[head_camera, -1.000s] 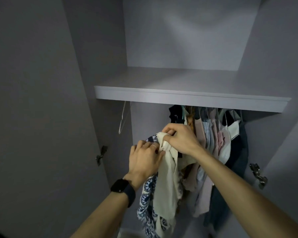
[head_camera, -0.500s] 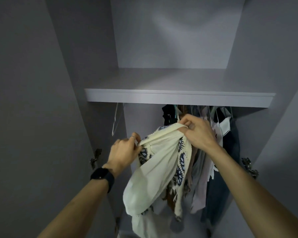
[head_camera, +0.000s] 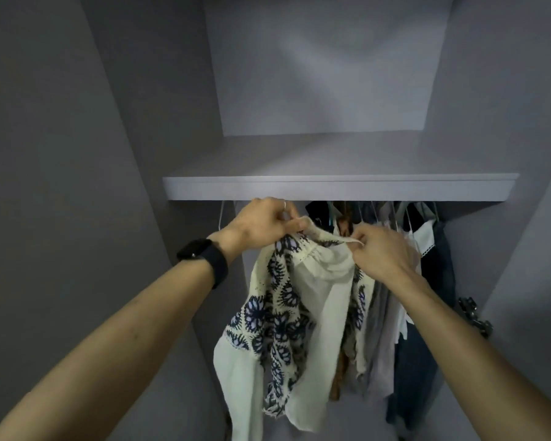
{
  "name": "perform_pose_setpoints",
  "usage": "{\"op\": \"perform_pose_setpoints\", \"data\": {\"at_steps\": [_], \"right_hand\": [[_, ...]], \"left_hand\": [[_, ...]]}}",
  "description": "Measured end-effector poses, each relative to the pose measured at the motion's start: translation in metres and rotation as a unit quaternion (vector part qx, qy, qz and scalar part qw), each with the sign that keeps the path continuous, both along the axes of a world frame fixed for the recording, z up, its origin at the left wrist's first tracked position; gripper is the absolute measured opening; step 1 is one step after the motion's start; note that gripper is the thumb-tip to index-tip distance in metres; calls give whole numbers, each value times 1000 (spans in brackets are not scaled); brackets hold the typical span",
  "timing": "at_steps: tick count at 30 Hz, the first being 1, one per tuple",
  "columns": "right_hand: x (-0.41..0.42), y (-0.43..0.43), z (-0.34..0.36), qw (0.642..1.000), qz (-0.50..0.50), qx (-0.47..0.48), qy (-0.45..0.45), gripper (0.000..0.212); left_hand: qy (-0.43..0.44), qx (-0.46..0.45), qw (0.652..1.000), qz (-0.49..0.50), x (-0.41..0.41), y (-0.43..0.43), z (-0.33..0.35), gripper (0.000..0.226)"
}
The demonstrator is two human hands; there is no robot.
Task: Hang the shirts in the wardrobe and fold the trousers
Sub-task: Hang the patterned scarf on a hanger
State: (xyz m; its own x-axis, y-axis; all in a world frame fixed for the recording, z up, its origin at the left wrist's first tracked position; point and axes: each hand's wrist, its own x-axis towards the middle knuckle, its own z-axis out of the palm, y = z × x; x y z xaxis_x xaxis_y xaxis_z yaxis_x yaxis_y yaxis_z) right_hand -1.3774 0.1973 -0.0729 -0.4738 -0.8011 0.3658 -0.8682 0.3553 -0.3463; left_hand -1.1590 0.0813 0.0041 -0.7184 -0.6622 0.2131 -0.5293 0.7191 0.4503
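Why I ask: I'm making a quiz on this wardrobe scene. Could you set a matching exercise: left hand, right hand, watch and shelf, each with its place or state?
Things: 1 left hand; 2 right hand; 3 watch; 4 shelf.
Places: A above the hanging clothes; B strapped on a wrist; C pinches a thin cream edge of the patterned shirt; D grips the shirt's top just under the shelf.
Pairs: 1-D; 2-C; 3-B; 4-A.
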Motion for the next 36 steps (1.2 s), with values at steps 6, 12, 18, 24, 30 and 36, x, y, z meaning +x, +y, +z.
{"op": "perform_pose_setpoints", "data": {"at_steps": [6, 12, 18, 24, 30, 36], "right_hand": [[34, -4, 23, 977, 38, -186, -94, 20], [87, 10, -28, 952, 89, -269, -116, 23], [79, -7, -55, 984, 0, -162, -77, 28], [56, -4, -48, 989, 55, -118, -70, 16], [39, -2, -14, 978, 167, -53, -116, 15], [39, -4, 4, 971, 220, -11, -90, 12]], "left_hand": [[113, 137, 981, 77, -23, -2, 15, 27], [257, 344, 891, 144, -35, 14, -13, 16], [329, 436, 821, 168, -44, 31, -37, 9], [292, 405, 850, 166, -23, 22, -53, 10], [174, 243, 951, 78, 2, 24, -87, 39], [83, 59, 991, 84, -6, 44, -108, 16]]}}
